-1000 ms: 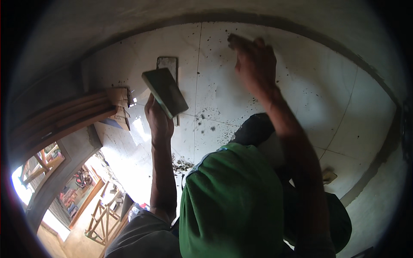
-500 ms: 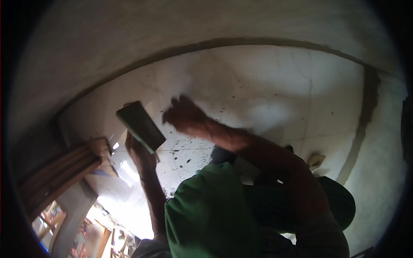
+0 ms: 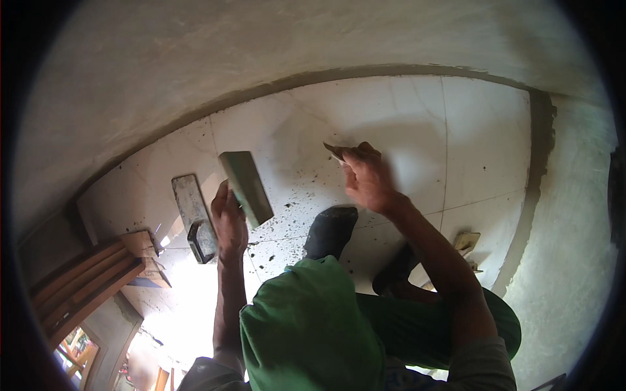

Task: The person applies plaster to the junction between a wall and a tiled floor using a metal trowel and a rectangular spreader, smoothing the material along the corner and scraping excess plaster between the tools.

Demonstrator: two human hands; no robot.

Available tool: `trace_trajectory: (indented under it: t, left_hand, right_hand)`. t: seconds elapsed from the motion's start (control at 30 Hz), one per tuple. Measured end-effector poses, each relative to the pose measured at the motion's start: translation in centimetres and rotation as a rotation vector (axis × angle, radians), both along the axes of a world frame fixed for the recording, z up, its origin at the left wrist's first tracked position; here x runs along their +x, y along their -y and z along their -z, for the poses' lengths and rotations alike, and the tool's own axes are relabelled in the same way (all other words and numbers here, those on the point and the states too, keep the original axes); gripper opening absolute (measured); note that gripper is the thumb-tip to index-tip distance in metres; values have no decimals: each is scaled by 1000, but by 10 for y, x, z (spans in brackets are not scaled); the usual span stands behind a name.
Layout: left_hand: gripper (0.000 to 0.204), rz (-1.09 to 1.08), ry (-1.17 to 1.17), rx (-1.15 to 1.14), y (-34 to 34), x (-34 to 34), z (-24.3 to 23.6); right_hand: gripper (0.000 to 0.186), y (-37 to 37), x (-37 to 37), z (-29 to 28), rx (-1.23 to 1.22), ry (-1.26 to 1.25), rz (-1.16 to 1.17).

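My left hand [image 3: 229, 215] is wrapped round the back of a rectangular float [image 3: 251, 189], thick, with a greyish face and a greenish edge. The float is held tilted above the floor, its face turned to the right. Right of it, my right hand [image 3: 370, 177] pinches a small, thin, pointed brown piece [image 3: 332, 151]; its kind is unclear. The two hands are apart. A steel plastering trowel [image 3: 187, 202] with a dark handle lies on the tiles just left of my left hand.
Dark crumbs [image 3: 287, 221] are scattered over the white tiled floor [image 3: 411, 117]. A grey mortar strip [image 3: 293, 81] follows the wall base. Stacked brown boards [image 3: 91, 280] stand at left. My dark-shod foot [image 3: 331, 231] is near the crumbs; a small yellowish block [image 3: 467, 242] lies at right.
My right hand has moved right, away from the float, and the pointed piece now shows in its fingers. The float has shifted slightly right in the picture, uncovering the trowel.
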State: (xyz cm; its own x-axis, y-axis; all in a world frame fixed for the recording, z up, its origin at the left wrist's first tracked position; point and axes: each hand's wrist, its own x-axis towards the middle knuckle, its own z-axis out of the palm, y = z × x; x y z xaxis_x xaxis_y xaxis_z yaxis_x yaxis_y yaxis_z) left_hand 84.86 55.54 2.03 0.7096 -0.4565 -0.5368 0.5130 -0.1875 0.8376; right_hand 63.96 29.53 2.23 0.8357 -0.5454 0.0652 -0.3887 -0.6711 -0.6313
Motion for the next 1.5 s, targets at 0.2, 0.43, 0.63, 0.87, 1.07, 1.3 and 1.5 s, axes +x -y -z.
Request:
trace_trajectory:
  t: [0.2,0.43,0.63,0.87,1.07,1.3,1.5]
  left_hand:
    - [36,-31,95,98,-37,0,-11]
    - [40,-65,-38,53,-50,-25,-19]
    - [36,-188,-47,-56,-81,-17,-17]
    - [39,-155,-71,-132,-48,-2,-9]
    - [35,145,-33,-374,46,27,-31]
    - [41,203,-26,-291,63,19,-28]
    - [38,322,-137,-319,76,-8,-3]
  right_hand:
    - [44,67,23,18,-409,-254,403]
    - [37,-32,124,52,-275,38,73]
    - [26,-94,124,5,45,192,-411]
    - [45,-33,48,54,-269,-182,-32]
    - [54,-111,19,-1,150,31,-208]
    - [38,128,-128,40,-521,-264,611]
    - [36,109,-170,43,-286,-477,458]
